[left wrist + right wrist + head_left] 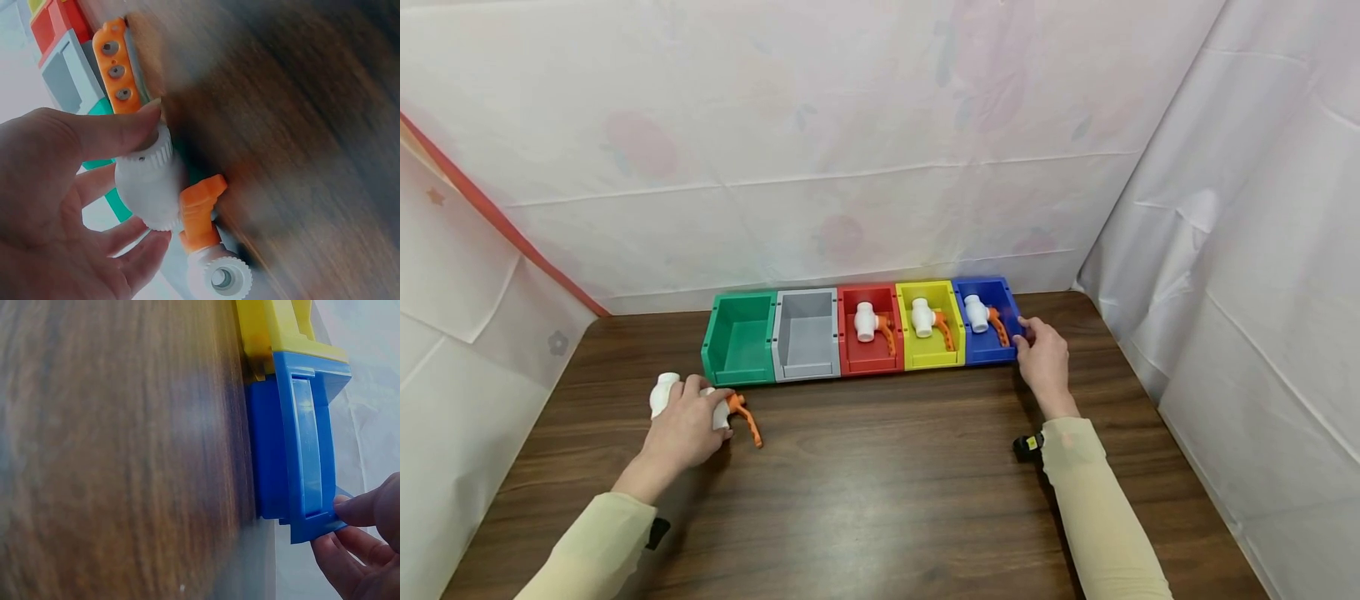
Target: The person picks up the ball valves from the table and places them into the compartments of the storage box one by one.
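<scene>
My left hand (685,425) grips a white ball valve (147,187) between thumb and fingers; its orange lever (747,419) sticks out to the right in the head view. A second white ball valve (662,393) sits just beyond the fingers, and its orange lever (200,215) shows in the left wrist view. My right hand (1045,358) pinches the right wall of the blue bin (306,444), near its front corner, with the thumb on the inner side. Inside that bin lies another white valve (976,314) with an orange lever.
Along the back of the wooden table (865,500) stands a row of bins: green (741,337), grey (807,333), red (868,364), yellow (934,358), then blue. One valve (865,322) lies in the red bin and one (922,318) in the yellow. Curtains (850,167) hang behind.
</scene>
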Demonstrator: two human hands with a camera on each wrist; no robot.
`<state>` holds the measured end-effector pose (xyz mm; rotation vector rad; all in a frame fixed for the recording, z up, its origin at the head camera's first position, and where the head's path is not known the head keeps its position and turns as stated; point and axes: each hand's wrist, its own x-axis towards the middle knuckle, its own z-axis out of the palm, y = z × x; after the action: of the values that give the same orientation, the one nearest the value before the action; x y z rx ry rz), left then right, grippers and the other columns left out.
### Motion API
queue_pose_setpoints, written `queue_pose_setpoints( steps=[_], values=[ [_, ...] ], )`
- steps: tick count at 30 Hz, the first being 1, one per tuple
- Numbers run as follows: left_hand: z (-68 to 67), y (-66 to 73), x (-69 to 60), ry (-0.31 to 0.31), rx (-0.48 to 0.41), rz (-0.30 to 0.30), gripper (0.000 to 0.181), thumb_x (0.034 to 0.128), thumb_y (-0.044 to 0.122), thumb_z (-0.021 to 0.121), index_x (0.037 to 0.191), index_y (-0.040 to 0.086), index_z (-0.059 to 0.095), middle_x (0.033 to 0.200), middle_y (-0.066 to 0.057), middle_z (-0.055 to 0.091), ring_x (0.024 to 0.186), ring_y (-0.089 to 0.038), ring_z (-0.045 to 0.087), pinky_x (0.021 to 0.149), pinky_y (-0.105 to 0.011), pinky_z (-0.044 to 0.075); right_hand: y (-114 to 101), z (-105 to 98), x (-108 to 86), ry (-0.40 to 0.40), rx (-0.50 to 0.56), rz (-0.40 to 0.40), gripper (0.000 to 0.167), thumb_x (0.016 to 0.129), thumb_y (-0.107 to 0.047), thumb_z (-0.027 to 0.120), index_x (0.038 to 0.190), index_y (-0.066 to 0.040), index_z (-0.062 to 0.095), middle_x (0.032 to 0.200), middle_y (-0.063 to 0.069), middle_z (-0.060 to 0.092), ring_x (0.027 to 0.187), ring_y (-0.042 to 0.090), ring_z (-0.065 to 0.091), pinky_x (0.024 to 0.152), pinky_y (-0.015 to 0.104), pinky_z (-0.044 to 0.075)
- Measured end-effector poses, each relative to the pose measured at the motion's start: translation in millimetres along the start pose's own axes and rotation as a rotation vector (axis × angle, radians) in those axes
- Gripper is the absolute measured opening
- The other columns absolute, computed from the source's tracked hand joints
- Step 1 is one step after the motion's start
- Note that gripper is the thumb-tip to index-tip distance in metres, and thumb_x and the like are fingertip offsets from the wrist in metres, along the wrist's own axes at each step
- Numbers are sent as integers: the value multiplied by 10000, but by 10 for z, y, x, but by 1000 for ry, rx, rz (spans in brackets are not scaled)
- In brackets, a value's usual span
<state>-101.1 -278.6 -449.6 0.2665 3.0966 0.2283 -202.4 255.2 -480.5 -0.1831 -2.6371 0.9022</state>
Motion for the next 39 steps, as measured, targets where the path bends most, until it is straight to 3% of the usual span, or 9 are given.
queue_pose_setpoints(
  steps=[8, 19, 31, 39],
  values=[
    [-42, 37, -15, 43, -35, -16, 584, 755, 98, 843, 1275, -42, 618, 1280, -350, 389, 1093, -533, 378, 795, -680, 478, -24, -18, 8, -7, 0, 16, 316, 968, -93, 659, 1281, -52, 652, 991, 180, 630, 866, 333, 573, 784, 490, 483],
    [-102, 35, -8, 42, -109, -34, 605, 748, 92, 848, 1288, -37, 607, 1314, -341, 372, 1109, -559, 397, 848, -710, 441, -15, -18, -13, -13, 0, -2, 324, 967, -87, 659, 1287, -37, 643, 984, 186, 625, 867, 340, 567, 792, 501, 471],
    [-214, 71, 55, 206, -169, 21, 564, 681, 50, 838, 1212, -21, 665, 1275, -311, 422, 1044, -506, 484, 813, -680, 482, -14, -19, -21, -10, 5, 0, 322, 969, -89, 656, 1287, -45, 642, 986, 186, 624, 867, 339, 566, 785, 500, 472],
    [-274, 131, 125, 257, -191, 33, 547, 697, 54, 821, 1219, 7, 665, 1283, -296, 423, 1059, -502, 461, 737, -651, 504, 2, 2, -13, 3, 3, -2, 322, 964, -92, 665, 1284, -58, 650, 967, 174, 624, 849, 332, 565, 776, 489, 469]
  ],
)
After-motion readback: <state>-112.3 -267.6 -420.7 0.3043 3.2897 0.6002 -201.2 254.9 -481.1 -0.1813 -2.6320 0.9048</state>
